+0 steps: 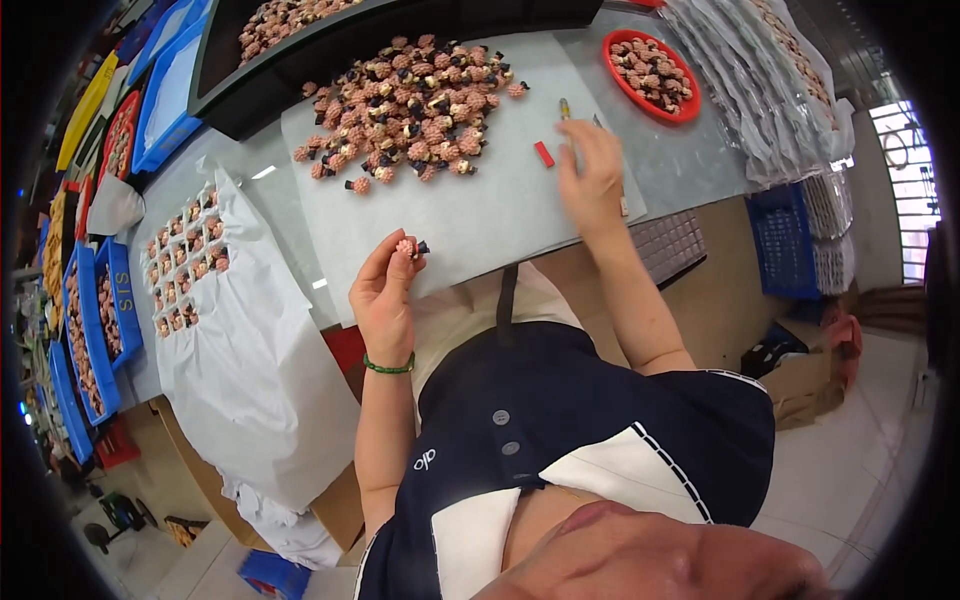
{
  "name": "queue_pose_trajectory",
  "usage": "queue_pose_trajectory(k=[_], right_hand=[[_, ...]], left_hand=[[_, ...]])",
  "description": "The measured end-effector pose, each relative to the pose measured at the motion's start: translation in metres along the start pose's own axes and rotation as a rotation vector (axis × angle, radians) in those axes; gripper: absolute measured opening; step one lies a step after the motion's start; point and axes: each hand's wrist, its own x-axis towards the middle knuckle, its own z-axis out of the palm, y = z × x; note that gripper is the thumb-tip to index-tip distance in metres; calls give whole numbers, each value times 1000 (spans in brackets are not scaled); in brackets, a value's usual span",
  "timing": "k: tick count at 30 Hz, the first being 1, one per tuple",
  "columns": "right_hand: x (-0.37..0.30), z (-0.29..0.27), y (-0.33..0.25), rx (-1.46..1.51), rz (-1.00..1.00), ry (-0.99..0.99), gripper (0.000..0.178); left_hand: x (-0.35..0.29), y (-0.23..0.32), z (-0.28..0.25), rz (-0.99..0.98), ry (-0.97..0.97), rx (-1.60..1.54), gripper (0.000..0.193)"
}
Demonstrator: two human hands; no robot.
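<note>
My left hand (385, 305) pinches a small pink figurine (405, 247) with a dark end, just above the near edge of the white sheet (480, 215). On the sheet's right side, my right hand (593, 180) reaches forward palm down, thumb and forefinger apart with nothing visible between them. A slim yellowish tool (564, 108) lies at its fingertips; whether they touch it is hard to tell. A short red strip (543, 154) lies just left of that hand. Beyond my hands spreads a large pile of similar pink, cream and dark figurines (410, 105).
A red bowl (694, 98) of figurines stands at the far right, beside stacked plastic-wrapped trays (745, 100). On the left are a gridded tray of figurines (185, 262), a white plastic sheet (250, 370) and blue bins (120, 300). A black crate (235, 110) borders the pile behind.
</note>
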Motion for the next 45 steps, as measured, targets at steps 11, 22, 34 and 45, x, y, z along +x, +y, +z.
queue_pose_trajectory(k=[11, 22, 34, 45], right_hand=[[-6, -2, 32, -257, 165, -74, 23], [-15, 58, -101, 308, -630, -475, 18], [-7, 84, -114, 427, -755, -567, 21], [-8, 86, -113, 411, -769, -623, 22]], left_hand=[[29, 6, -24, -78, -70, 2, 24], [30, 8, -54, -97, -121, -46, 28], [33, 10, -73, -85, -201, -25, 25], [34, 12, -74, -96, -213, -22, 25]])
